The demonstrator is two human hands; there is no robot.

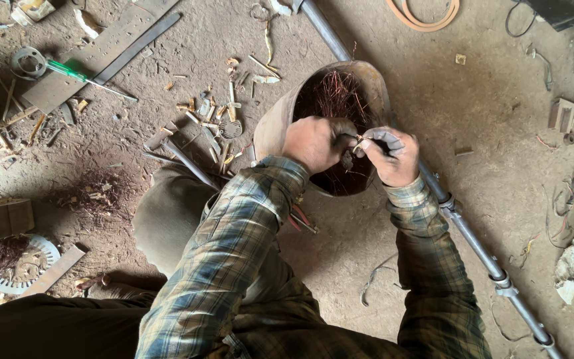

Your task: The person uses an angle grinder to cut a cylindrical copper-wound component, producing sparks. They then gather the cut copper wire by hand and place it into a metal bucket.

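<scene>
I see a rusty brown round metal motor housing [280, 119] lying on its side on the dusty dirt floor [433, 219], just ahead of my knees. Its open mouth faces me and a little to the right, so its long axis runs away from me, up and leftward in the head view. Inside sits a tangle of reddish copper winding wire [337, 93].

My left hand [317, 143] and my right hand [393, 156] meet at the mouth of the housing, nearly touching. The fingers of both are curled narrow, pinching a few strands of the copper wire between them; I cannot tell how many strands.

A long grey steel pipe [473, 242] runs diagonally under the housing. A green-handled screwdriver [68, 70] lies well apart to the upper left, near scattered metal scraps [210, 116].
</scene>
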